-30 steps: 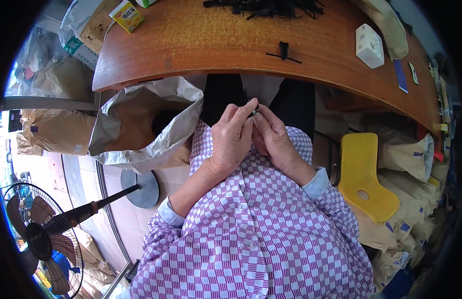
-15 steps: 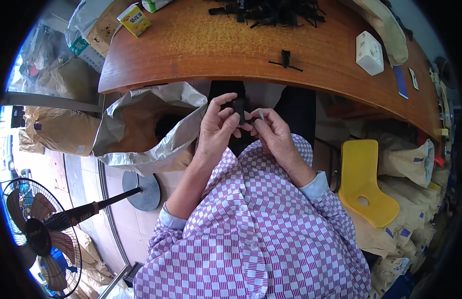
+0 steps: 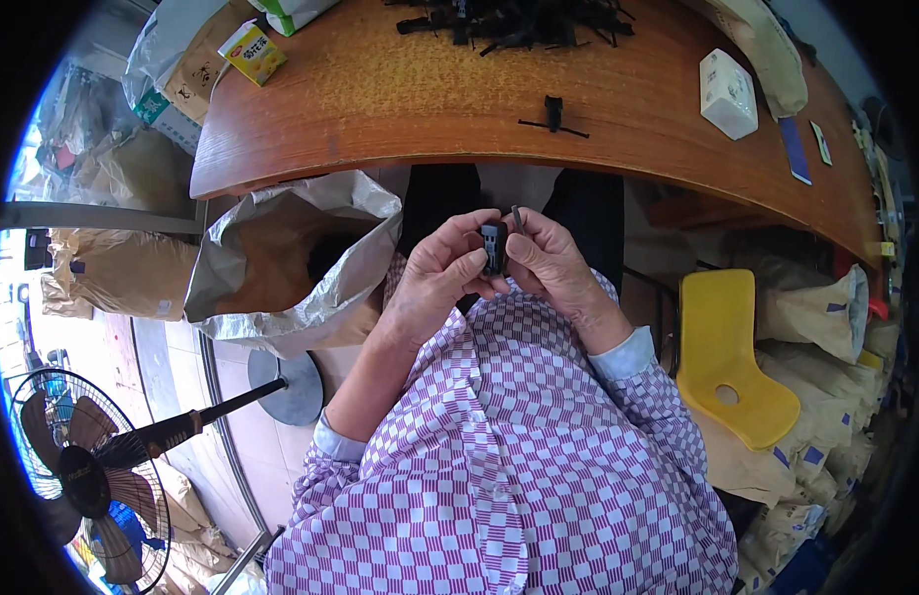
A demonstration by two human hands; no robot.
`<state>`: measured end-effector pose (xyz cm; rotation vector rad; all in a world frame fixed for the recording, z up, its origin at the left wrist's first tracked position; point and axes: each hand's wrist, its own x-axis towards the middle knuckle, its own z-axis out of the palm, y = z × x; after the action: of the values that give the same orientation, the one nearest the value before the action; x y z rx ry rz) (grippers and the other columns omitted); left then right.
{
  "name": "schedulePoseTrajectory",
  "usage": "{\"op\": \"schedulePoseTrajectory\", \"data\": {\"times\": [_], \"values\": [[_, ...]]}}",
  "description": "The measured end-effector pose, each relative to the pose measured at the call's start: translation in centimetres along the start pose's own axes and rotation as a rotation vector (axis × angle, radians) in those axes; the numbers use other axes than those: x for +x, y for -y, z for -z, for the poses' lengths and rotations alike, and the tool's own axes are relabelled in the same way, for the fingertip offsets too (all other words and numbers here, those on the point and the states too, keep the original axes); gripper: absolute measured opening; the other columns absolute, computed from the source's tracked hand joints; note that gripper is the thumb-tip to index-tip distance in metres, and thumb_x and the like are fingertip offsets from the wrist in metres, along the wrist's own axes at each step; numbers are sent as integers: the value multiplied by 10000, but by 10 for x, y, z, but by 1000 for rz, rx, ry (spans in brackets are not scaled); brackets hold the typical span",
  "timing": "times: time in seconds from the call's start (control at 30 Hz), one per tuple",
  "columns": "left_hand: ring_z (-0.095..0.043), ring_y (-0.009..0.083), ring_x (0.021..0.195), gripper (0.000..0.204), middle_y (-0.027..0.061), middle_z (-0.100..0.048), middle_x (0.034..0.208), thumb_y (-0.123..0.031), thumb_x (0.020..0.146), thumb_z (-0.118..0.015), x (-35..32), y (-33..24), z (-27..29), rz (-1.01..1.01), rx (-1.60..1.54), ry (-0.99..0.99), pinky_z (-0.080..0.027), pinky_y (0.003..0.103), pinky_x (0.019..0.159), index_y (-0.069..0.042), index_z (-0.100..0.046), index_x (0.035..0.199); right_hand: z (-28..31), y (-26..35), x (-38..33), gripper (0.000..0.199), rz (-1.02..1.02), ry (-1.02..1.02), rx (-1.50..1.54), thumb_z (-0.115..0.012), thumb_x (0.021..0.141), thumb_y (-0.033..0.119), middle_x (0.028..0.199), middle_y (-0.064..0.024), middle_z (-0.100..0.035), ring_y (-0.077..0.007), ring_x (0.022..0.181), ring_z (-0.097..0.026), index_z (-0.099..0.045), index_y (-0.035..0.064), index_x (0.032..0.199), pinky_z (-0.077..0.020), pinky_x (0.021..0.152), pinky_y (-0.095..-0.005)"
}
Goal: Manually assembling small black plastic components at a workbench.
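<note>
Over my lap, my left hand pinches a small black plastic part between thumb and fingers. The part stands upright and its face with moulded slots is turned up. Close against it, my right hand is closed on a thin grey blade-like tool, whose end sticks up past the thumb. The right fingertips are partly hidden behind the part. On the desk just beyond my hands lies another black plastic piece with two thin arms. A heap of black pieces lies farther back.
The wooden desk curves across the front. An open lined sack stands left of my knees, near a fan. A yellow chair and paper sacks are at right. A tissue pack and small yellow carton sit on the desk.
Both hands have come closer together and slightly nearer my body. The black part is turned so its slotted face shows, and the tool now points more upright. The view has shifted slightly.
</note>
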<state>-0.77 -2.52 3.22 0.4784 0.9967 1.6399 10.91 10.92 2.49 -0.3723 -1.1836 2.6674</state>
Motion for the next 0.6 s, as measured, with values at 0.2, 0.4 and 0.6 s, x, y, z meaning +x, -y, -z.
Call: {"op": "schedulePoseTrajectory", "data": {"times": [0.2,0.4,0.6], "values": [[-609,77,736,424,41,-592,953,-26,910,-526,-3,-3,-5,-30,488,19,-495,197,633,-35,-423,1321,9,-8,-7,147,-18,-42,-163,-608,900,223,612,74,-474,5,454,-364,-591,85,948,-246,390,-148],[-613,108,726,420,87,-603,799,27,839,-573,-1,-8,-23,20,947,-54,-512,274,650,-24,-438,1233,7,-23,-7,144,137,-118,-541,-559,935,201,707,50,-490,-4,580,-410,-577,59,948,-325,478,-146],[-600,79,765,341,55,-578,883,54,865,-540,1,9,-5,-121,636,-58,-511,215,653,-5,-426,1181,-12,-10,-19,230,-9,-151,-472,-462,980,244,724,26,-496,-36,613,-451,-544,31,1000,-379,517,-174]]}}
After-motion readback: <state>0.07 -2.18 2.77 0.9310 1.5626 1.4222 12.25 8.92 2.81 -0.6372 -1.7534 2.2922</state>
